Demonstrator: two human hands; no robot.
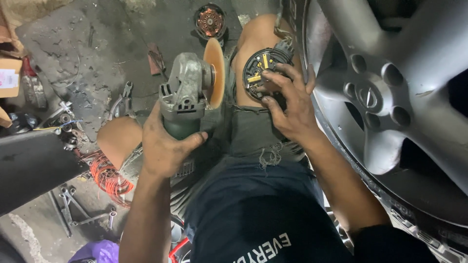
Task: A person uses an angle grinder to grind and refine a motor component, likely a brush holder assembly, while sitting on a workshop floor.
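Observation:
My left hand (165, 146) grips the green body of an angle grinder (187, 92). Its grey gear head points away from me and its orange disc (214, 73) stands on edge. My right hand (287, 100) holds a round black electrical part with brass contacts (258, 73) against my right knee (256, 41). The disc is a short gap to the left of that part, not touching it. I am sitting on the floor in dark shorts, knees apart.
A car wheel with a silver alloy rim (390, 97) stands close on the right. A copper-wound motor part (210, 22) lies ahead on the concrete floor. Pliers (122, 100), spanners (78, 209), a coil of orange wire (107, 178) and a dark panel (34, 165) are on the left.

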